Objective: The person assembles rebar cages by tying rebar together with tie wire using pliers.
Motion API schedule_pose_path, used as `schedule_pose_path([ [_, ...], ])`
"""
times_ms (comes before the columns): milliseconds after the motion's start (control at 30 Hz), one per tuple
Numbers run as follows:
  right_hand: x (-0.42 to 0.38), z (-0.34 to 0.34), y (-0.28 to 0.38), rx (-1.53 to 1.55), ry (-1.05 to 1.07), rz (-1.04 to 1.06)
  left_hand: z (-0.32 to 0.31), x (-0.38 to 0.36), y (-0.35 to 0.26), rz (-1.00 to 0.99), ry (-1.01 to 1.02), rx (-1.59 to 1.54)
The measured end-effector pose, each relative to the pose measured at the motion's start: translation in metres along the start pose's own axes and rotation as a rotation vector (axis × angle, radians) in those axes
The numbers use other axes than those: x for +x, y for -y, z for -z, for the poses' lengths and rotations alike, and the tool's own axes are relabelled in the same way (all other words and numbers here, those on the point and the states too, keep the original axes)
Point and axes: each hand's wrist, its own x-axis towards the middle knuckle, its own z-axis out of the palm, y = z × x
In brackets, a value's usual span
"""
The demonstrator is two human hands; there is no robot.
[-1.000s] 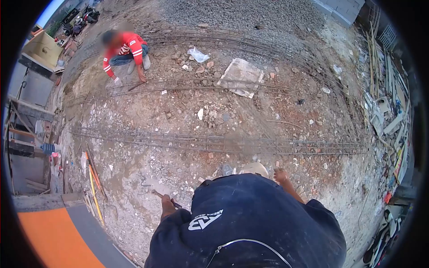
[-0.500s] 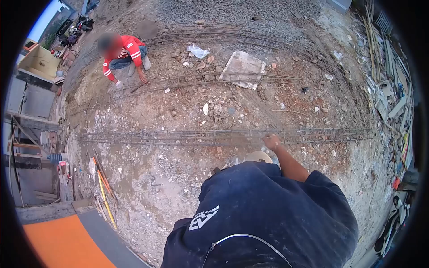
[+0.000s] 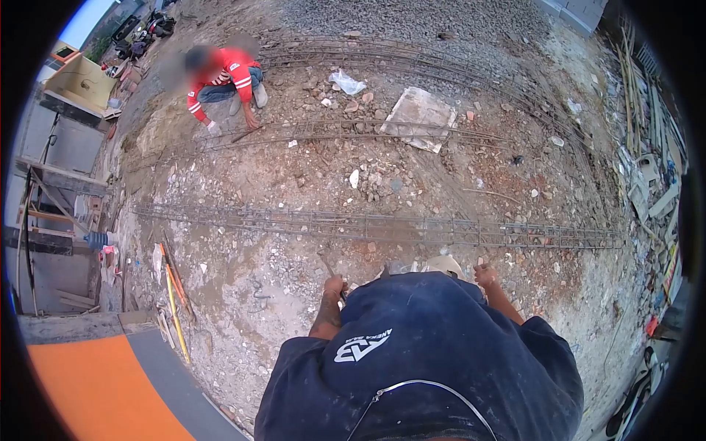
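A long steel rebar cage (image 3: 397, 229) lies across the ground in front of me. My left hand (image 3: 335, 286) is closed around a slim dark metal hand tool (image 3: 324, 262), which points up and away toward the cage. On the near side of the cage is my right hand (image 3: 485, 275), its fingers drawn together; whatever they hold is too small to make out. Both hands are apart from the bars. Between them, close to my body, a pale rounded object (image 3: 446, 263) is partly covered by my dark shirt (image 3: 434, 345).
A co-worker in a red top (image 3: 234, 70) squats at another rebar length (image 3: 323, 134). Farther off lie more bars (image 3: 412, 53), a pale flat sheet (image 3: 419, 117) and gravel (image 3: 419, 20). Long-handled tools (image 3: 175, 298) lie left; scrap and poles (image 3: 654, 125) line the right.
My right hand has left the cage and drawn back toward me. My left hand, hidden before, now shows with the tool. The view has shifted slightly; the co-worker stays squatting.
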Motion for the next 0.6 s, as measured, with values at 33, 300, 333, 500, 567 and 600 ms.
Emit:
schedule_pose_path([
  [33,-0.007,0.010,0.009,0.093,0.012,-0.084,-0.008,0.012,0.007,0.013,0.047,-0.131],
  [300,-0.006,0.050,0.089,-0.381,0.218,0.068,-0.025,0.022,0.037,-0.733,0.451,1.226],
  [333,0.000,0.052,0.097,-0.406,0.231,0.130,-0.023,0.021,0.043,-0.659,0.455,1.188],
  [500,0.064,0.021,0.093,0.145,0.048,0.030,-0.015,0.018,0.055,-0.413,0.360,0.968],
  [567,0.068,0.042,0.123,0.241,0.034,-0.027,-0.012,0.020,0.059,-0.364,0.328,0.866],
  [600,0.068,0.055,0.137,0.334,0.014,-0.102,-0.011,0.022,0.062,-0.350,0.314,0.808],
])
